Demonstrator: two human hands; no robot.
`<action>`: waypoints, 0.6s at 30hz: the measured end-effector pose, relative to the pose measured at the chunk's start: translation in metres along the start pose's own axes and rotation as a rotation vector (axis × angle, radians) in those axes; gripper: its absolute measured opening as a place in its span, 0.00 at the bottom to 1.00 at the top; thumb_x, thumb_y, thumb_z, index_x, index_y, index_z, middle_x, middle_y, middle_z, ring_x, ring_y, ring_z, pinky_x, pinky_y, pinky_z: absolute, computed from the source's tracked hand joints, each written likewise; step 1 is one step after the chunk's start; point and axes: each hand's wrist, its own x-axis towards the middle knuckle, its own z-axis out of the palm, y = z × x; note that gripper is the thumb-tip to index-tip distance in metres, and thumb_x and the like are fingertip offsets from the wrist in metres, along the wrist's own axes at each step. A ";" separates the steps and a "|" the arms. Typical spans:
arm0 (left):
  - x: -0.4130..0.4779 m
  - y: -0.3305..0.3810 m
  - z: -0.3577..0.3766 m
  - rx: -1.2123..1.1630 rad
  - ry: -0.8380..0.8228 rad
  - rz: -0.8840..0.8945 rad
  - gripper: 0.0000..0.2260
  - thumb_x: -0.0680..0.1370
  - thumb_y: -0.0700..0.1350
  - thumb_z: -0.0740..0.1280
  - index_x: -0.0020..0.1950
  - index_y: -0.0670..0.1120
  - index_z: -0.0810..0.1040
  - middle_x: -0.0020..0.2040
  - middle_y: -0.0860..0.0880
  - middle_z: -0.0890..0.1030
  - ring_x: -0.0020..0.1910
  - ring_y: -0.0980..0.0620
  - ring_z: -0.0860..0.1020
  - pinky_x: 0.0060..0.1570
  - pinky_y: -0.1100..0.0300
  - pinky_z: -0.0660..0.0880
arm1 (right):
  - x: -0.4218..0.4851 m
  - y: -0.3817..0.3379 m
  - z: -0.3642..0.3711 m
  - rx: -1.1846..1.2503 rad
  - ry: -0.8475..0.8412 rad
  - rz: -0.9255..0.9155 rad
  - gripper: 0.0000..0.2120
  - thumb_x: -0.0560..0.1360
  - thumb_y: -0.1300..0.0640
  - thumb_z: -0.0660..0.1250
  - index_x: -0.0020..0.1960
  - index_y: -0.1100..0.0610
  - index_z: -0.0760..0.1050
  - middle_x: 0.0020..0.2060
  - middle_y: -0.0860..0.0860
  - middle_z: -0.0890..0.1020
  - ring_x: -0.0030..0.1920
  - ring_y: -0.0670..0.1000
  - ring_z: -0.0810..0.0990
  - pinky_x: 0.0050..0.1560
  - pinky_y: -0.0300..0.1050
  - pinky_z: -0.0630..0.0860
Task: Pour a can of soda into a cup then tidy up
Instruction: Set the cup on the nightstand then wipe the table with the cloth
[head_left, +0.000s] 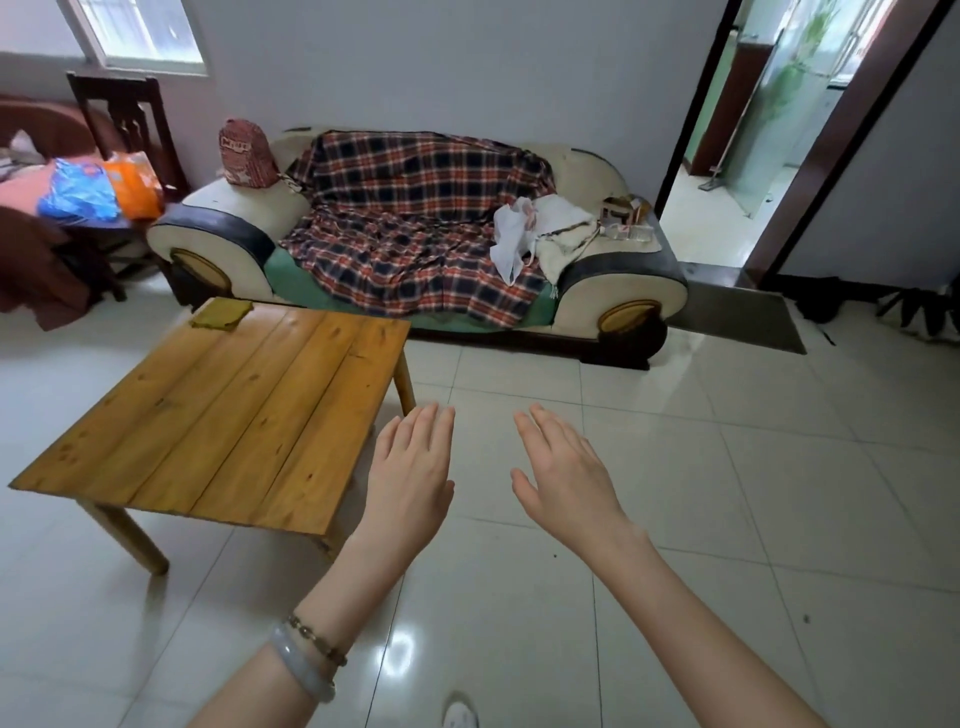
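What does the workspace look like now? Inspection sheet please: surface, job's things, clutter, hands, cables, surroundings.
Surface: wooden table, folded yellow-green cloth on its far corner.
Job's things: no can or cup seen.
Clutter: backpack and white plastic bag on the sofa; blue bag and orange bag far left.
Hands: left hand and right hand open, palms down, holding nothing, beside the table's right edge.
Cables: nothing seen.
Surroundings: tiled floor, plaid blanket over the sofa, dark chair, open doorway right.
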 end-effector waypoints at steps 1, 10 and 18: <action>0.020 -0.006 0.003 0.006 0.001 -0.001 0.40 0.55 0.45 0.82 0.65 0.39 0.73 0.61 0.41 0.77 0.61 0.42 0.76 0.60 0.47 0.72 | 0.020 0.006 0.003 -0.001 -0.001 -0.006 0.29 0.73 0.56 0.68 0.71 0.62 0.66 0.69 0.60 0.70 0.69 0.59 0.69 0.68 0.51 0.64; 0.163 -0.052 0.047 0.040 -0.010 -0.064 0.40 0.54 0.44 0.81 0.65 0.39 0.73 0.61 0.40 0.77 0.60 0.42 0.77 0.60 0.47 0.72 | 0.179 0.053 0.039 0.055 -0.030 -0.059 0.29 0.75 0.55 0.66 0.73 0.60 0.63 0.71 0.58 0.67 0.72 0.56 0.65 0.70 0.48 0.59; 0.276 -0.101 0.104 0.100 -0.009 -0.248 0.37 0.59 0.43 0.80 0.65 0.38 0.72 0.62 0.38 0.77 0.59 0.41 0.77 0.59 0.45 0.72 | 0.327 0.099 0.092 0.094 -0.069 -0.182 0.30 0.67 0.56 0.74 0.66 0.62 0.71 0.63 0.60 0.76 0.63 0.59 0.75 0.61 0.53 0.72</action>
